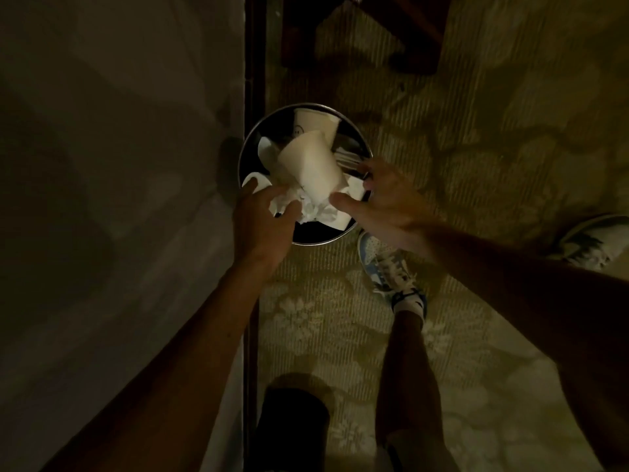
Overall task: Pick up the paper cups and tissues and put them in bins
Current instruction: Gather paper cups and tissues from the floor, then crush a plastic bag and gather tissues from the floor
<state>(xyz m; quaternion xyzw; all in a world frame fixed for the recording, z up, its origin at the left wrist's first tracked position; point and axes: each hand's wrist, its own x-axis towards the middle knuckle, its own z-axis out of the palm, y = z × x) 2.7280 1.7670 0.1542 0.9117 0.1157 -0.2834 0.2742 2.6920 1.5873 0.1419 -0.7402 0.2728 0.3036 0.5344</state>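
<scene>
Two bare forearms reach down from the bottom of the view to a round bin (308, 242) that stands on patterned carpet (476, 137), close against a pale surface on the left. The left hand (263, 221) hangs over the near-left rim, its thumb and fingers bent round a wad of crumpled tissues (280, 203) at the edge of the heap. The right hand (386, 199) is spread over the near-right rim with straight fingers and nothing in it, the thumb tip just beside the mouth of the front paper cup (309, 168). That cup lies tipped on its side across the heap inside the bin; a second cup (315, 126) rests behind it against the far wall. The load looks piled high, so the step in hand is likely letting the tissues go and settling the heap. To do it well, the left fingers should open only once the wad is inside the rim, not over it. The right palm could then press the front cup down flat, gently, since paper crushes and a hard shove may tip the bin toward the sneaker (391, 267) close by. The light is dim, so loose scraps on the carpet need checking.
</scene>
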